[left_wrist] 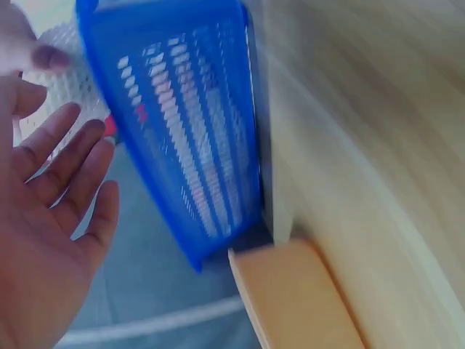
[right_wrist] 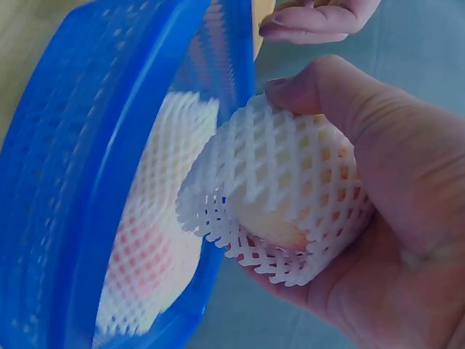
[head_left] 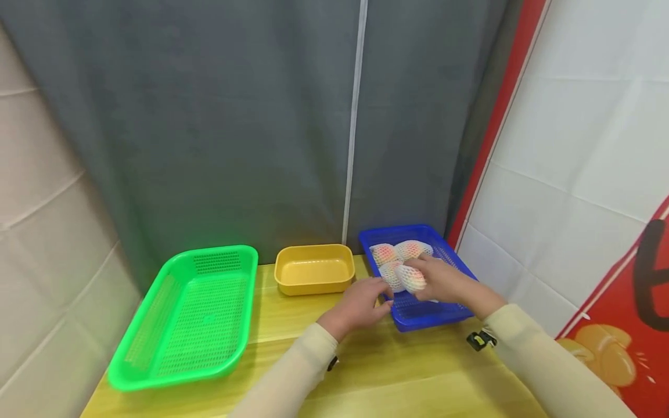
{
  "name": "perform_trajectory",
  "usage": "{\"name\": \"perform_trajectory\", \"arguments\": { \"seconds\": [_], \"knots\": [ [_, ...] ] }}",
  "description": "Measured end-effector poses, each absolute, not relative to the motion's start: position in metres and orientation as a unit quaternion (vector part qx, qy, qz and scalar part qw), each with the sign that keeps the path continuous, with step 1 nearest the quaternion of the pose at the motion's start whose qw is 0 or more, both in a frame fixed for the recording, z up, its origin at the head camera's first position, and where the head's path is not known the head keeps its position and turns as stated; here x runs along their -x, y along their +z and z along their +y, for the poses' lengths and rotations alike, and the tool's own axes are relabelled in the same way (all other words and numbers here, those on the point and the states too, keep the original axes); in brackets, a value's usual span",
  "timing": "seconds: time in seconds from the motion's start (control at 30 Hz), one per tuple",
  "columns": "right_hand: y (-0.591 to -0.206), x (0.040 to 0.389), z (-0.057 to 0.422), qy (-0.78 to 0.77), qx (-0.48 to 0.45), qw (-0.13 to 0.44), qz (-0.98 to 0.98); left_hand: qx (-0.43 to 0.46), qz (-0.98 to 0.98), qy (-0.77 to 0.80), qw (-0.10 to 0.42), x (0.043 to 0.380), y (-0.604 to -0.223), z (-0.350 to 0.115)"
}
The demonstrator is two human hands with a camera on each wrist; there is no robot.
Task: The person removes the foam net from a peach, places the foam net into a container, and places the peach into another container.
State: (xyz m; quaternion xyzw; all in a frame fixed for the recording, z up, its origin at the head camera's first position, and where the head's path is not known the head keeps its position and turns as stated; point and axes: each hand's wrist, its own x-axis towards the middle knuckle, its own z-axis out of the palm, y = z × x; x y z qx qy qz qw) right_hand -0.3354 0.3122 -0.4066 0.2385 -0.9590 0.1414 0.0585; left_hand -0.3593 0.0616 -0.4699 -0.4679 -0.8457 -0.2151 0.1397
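Observation:
My right hand (head_left: 444, 280) grips a round fruit in a white foam net (head_left: 411, 278) above the blue basket (head_left: 425, 321). In the right wrist view, the fruit's (right_wrist: 283, 207) pale yellow and reddish skin shows through the net; its exact kind is unclear. Several more net-wrapped fruits (head_left: 384, 253) lie inside the basket's left part. At the basket's left edge is my left hand (head_left: 360, 305), its fingers loosely spread and nothing held in them. The left wrist view shows this palm (left_wrist: 43, 240) beside the basket wall (left_wrist: 185, 138).
A yellow rectangular container (head_left: 315, 288) stands left of the blue basket, near the grey curtain (head_left: 235, 128). Farther left is a larger green basket (head_left: 245, 325) on the wooden table (head_left: 397, 383). A white wall panel (head_left: 522, 244) rises close to the right side.

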Motion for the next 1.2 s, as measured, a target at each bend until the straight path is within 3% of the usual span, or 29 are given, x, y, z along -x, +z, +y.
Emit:
{"name": "perform_trajectory", "arguments": {
  "seconds": [0.3,0.5,0.77,1.2],
  "knots": [
    [-0.400,0.337,0.266,0.151,-0.289,0.090,-0.941,0.356,-0.879,-0.302,0.095,0.350,-0.467,-0.007],
    [-0.397,0.339,0.233,0.154,-0.320,0.070,-0.932,0.259,-0.892,-0.361,0.083,0.341,-0.471,-0.040],
    [-0.404,0.340,0.191,0.134,-0.371,0.045,-0.918,0.195,-0.860,-0.468,0.059,0.327,-0.472,-0.066],
    [-0.423,0.343,0.146,0.110,-0.420,0.035,-0.900,0.084,-0.838,-0.518,0.148,0.320,-0.481,-0.082]
  ]
}}
